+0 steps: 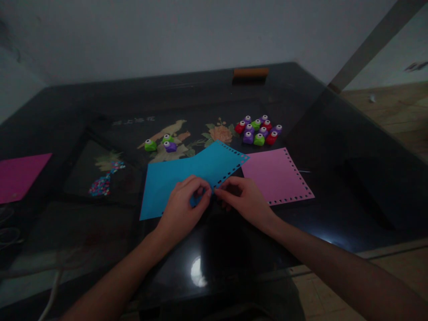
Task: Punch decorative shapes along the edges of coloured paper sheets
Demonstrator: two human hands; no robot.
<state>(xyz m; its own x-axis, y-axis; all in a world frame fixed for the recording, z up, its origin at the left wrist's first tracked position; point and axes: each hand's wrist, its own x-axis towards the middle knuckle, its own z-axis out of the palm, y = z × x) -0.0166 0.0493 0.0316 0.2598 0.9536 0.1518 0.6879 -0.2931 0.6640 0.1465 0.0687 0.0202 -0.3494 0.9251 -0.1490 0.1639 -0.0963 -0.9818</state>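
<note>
A sheet of blue paper [167,180] lies bent on the dark table, its right part raised and a row of small punched holes along its right edge. My left hand [187,194] is closed in a pinch at the sheet's near right corner. Close beside it, my right hand [242,196] pinches the same corner with thumb and forefinger. The fingers hide the corner itself. Partly behind my right hand is a pink sheet [267,171], with shaped holes punched along its right and near edges.
Several red, purple and green craft punches [259,139] cluster behind the pink sheet. Three more punches [150,145] stand behind the blue one. Paper confetti [101,185] is heaped at left, near a magenta sheet [25,176]. An orange-brown bar-shaped object [250,72] lies at the table's far edge.
</note>
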